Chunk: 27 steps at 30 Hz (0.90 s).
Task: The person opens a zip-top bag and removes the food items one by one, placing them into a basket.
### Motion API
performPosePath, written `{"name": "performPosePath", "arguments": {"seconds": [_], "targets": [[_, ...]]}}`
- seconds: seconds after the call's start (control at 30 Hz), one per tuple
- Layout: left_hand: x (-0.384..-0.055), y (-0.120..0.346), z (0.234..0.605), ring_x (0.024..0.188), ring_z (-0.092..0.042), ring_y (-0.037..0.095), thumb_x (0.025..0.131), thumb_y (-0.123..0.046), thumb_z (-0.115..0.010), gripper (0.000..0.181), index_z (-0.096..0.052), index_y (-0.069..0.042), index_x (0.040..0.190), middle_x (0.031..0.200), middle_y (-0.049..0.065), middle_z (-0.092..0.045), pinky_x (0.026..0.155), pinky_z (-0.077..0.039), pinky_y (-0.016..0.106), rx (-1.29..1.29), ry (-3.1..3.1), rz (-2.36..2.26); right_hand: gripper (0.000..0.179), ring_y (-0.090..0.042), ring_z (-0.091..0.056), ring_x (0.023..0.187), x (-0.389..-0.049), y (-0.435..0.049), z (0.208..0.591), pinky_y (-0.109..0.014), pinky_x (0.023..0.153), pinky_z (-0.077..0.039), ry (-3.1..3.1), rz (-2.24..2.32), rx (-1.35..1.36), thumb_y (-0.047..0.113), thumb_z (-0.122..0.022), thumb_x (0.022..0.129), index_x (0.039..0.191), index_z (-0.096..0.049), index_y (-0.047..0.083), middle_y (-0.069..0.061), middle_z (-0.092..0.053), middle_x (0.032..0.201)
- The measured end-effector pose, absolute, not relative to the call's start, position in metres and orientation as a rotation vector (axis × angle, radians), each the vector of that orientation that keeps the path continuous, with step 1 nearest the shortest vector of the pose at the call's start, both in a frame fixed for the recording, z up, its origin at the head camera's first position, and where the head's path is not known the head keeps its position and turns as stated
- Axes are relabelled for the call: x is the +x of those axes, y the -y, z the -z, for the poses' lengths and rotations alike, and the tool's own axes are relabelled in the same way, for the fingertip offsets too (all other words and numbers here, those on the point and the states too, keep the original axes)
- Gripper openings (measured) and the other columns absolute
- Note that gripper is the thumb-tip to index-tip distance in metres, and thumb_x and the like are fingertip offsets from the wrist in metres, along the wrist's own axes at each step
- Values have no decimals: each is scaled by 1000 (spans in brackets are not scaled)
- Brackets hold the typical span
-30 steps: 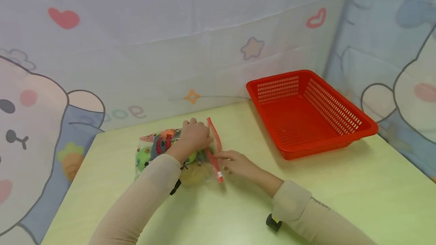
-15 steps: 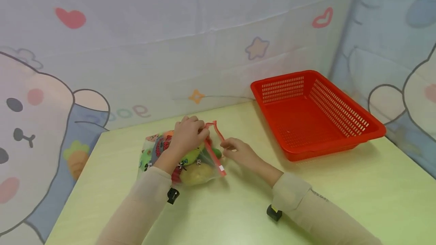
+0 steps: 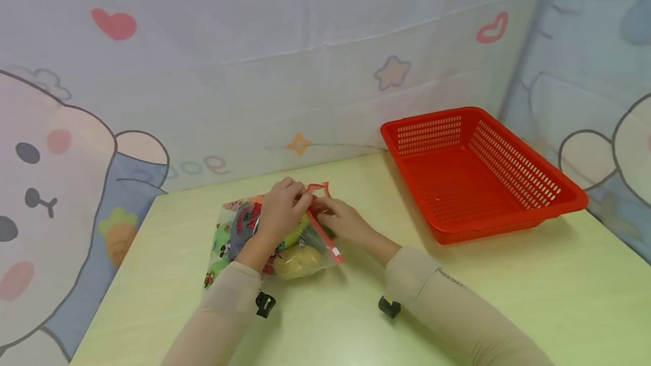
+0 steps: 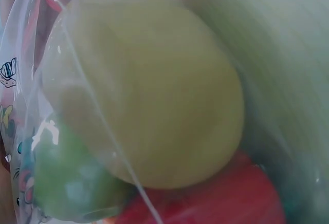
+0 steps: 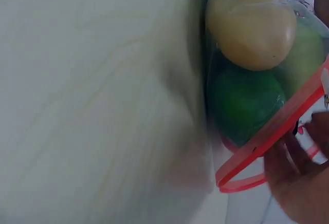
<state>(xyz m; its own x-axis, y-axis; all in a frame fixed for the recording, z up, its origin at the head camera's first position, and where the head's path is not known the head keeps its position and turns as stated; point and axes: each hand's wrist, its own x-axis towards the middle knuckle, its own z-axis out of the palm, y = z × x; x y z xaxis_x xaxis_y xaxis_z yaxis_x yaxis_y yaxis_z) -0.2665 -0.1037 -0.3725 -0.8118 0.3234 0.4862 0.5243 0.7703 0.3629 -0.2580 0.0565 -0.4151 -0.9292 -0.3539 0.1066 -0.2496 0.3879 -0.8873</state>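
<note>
A clear printed zip bag (image 3: 325, 264) with a red zipper strip (image 3: 324, 234) lies on the table, its mouth parted on the right. Through the plastic show a large yellowish rounded item (image 4: 154, 90), a dark green round one (image 5: 244, 103), a lighter green one (image 4: 77, 178) and something red (image 4: 211, 198). My left hand (image 3: 281, 208) grips the bag's upper side near the mouth. My right hand (image 3: 347, 221) is at the mouth, its fingers (image 5: 282, 167) reaching between the two red strips; their tips are partly hidden.
A red perforated plastic basket (image 3: 460, 182) stands at the back right of the pale yellow-green table (image 3: 325, 321). Behind the table hangs a printed cloth backdrop (image 3: 244, 100). Each wrist carries a small black camera.
My right hand has let go of the zipper strip and moved left and up to the bag's mouth. The mouth has parted wider, while my left hand keeps its hold.
</note>
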Motion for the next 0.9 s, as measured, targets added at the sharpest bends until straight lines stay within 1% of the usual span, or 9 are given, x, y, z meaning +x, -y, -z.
{"name": "performPosePath", "arguments": {"seconds": [0.13,0.23,0.33,0.47,0.67,0.77,0.83,0.9], "targets": [[-265,100,375,65,-39,17,88,-16,-49,25,-48,-13,64,71,2,-47,58,-30,27,-643,2583,711,26,-19,-58,88,-260,-50,415,-28,67,-48,-2568,1502,-375,24,-44,96,118,-54,13,-8,-62,113],[-263,100,375,67,-40,17,88,-14,-48,25,-48,-13,64,73,3,-49,60,-31,27,-646,2575,735,25,-18,-58,88,-263,-47,416,-28,72,-46,-2592,1483,-323,27,-45,96,111,-55,10,-8,-62,109],[-265,101,376,67,-41,19,88,-14,-48,24,-48,-13,64,75,4,-50,60,-32,28,-651,2562,721,24,-20,-57,87,-266,-43,415,-28,70,-46,-2592,1498,-275,26,-47,95,108,-55,8,-9,-63,107],[-267,101,376,67,-43,20,88,-15,-49,23,-51,-12,66,76,5,-53,60,-33,29,-655,2546,691,23,-20,-56,84,-270,-41,413,-27,68,-43,-2608,1441,-265,25,-45,96,105,-56,7,-10,-63,102],[-267,100,375,68,-45,20,90,-17,-50,23,-53,-12,67,78,6,-54,61,-35,29,-636,2563,682,19,-17,-53,82,-270,-44,410,-27,69,-40,-2580,1547,-325,26,-45,95,93,-56,12,-4,-58,90],[-265,101,373,68,-45,18,91,-18,-49,24,-53,-12,68,80,5,-55,61,-35,29,-623,2586,703,17,-14,-55,78,-264,-46,404,-26,68,-42,-2580,1617,-319,26,-46,95,93,-57,13,-2,-60,87],[-264,102,372,68,-43,17,92,-19,-46,25,-53,-12,69,82,5,-54,60,-35,29,-605,2608,746,16,-14,-60,78,-260,-47,399,-25,69,-44,-2582,1659,-294,24,-45,95,94,-57,12,-3,-64,87],[-263,103,370,67,-42,16,93,-20,-44,25,-53,-12,70,82,5,-53,60,-34,29,-584,2623,796,17,-18,-61,79,-256,-48,395,-27,69,-45,-2591,1705,-229,23,-45,94,94,-56,11,-6,-65,88]]}}
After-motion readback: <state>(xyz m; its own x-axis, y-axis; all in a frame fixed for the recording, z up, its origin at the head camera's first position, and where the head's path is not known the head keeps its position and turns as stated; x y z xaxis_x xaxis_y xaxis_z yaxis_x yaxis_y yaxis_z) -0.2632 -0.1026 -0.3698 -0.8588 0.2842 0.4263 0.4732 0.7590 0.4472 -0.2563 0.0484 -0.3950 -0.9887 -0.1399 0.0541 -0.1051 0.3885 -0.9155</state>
